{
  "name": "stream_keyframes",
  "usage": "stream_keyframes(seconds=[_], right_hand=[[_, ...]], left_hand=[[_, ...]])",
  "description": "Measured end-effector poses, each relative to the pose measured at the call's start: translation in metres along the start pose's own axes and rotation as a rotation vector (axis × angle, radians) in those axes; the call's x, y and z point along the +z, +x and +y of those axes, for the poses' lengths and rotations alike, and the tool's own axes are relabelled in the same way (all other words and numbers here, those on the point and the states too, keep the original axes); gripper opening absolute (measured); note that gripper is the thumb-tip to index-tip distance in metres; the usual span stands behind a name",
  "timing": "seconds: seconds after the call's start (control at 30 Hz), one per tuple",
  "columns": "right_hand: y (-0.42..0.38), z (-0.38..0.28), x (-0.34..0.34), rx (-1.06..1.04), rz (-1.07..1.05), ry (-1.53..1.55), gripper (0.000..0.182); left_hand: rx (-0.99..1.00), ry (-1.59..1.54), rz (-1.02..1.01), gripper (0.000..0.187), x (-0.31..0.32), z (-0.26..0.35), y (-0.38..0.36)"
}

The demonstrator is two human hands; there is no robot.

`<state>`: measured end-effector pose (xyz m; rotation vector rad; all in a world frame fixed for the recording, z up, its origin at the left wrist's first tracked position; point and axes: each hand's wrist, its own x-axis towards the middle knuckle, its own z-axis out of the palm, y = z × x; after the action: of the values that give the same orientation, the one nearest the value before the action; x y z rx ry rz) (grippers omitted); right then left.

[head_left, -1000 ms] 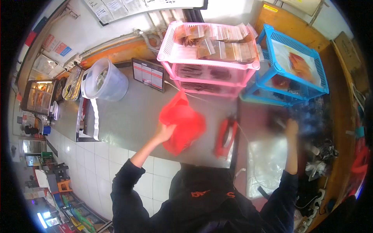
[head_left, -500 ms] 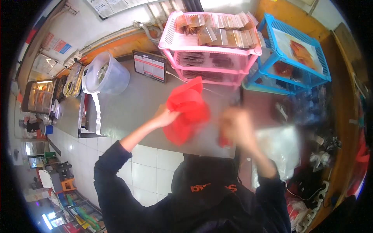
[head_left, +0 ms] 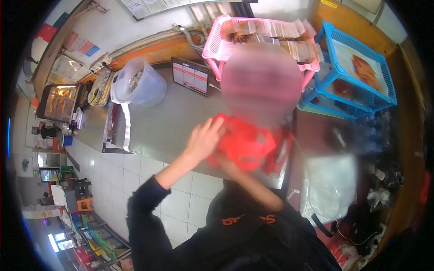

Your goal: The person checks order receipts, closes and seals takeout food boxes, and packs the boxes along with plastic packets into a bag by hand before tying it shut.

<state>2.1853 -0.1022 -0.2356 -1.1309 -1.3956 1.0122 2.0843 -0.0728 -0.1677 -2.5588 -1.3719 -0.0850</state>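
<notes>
A bright red bag (head_left: pixel 248 144), soft and crumpled, is in front of me above the metal counter. My left hand (head_left: pixel 205 137) is closed on its left edge, fingers bent over the material. My right hand (head_left: pixel 222 158) crosses under the left one and meets the bag's lower left side; its fingers are blurred and hidden by the red material. Just right of the bag, at the counter's edge, lies a red item (head_left: pixel 279 153) whose kind I cannot make out.
A tablet (head_left: pixel 190 77) and a translucent bucket (head_left: pixel 151 86) stand on the counter (head_left: pixel 149 124). Behind are a pink rack (head_left: pixel 212 45) with small packets, partly covered by a blurred round patch, and a blue rack (head_left: pixel 337 72). Clear plastic bags (head_left: pixel 327 185) lie at right.
My right hand has swung left from beside the red item to the bag, near my left hand. The bag has shifted right and slightly lower. The view has turned a little.
</notes>
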Motion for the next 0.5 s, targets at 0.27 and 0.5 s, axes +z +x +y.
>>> stream_keyframes(seconds=[0.27, 0.5], right_hand=[[0.009, 0.000, -0.016, -0.347, -0.097, -0.371, 0.028], [0.008, 0.011, -0.004, -0.532, 0.138, -0.391, 0.016]], left_hand=[[-0.468, -0.099, 0.195, 0.041, 0.026, 0.029, -0.029], [-0.742, -0.287, 0.330, 0.027, 0.013, 0.049, -0.032]])
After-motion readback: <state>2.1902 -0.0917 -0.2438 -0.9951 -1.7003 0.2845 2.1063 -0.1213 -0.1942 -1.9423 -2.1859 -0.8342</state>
